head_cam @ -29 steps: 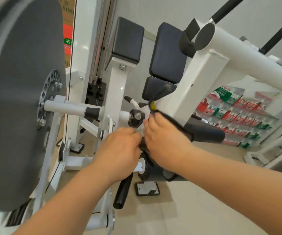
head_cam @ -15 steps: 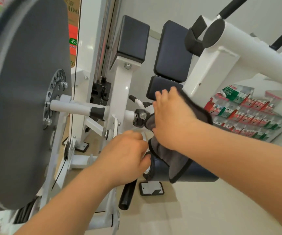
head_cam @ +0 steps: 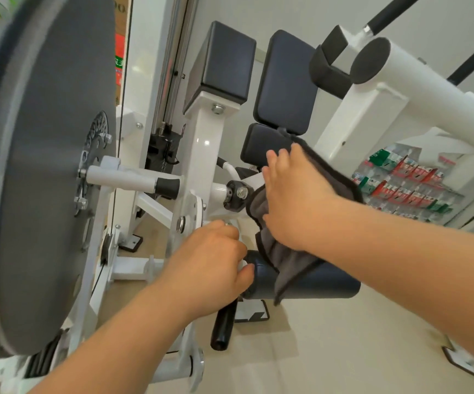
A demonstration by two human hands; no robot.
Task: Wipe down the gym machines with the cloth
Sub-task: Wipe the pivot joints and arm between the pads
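We observe a pale beige floor bearing the white-framed gym machine. The frame meets the floor on dark plates: a rear foot plate at the left, and a centre foot plate beneath the padded roller. An outer foot plate lies at the lower right.

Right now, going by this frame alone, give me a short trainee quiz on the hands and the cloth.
1. True or false: the right hand presses the grey cloth with straight fingers.
2. The cloth's lower end drapes across the: A) weight disc, B) roller pad, C) back pad?
3. Fill in: the left hand grips a ___ part of the frame.
Key: 1 true; 2 B; 3 white.
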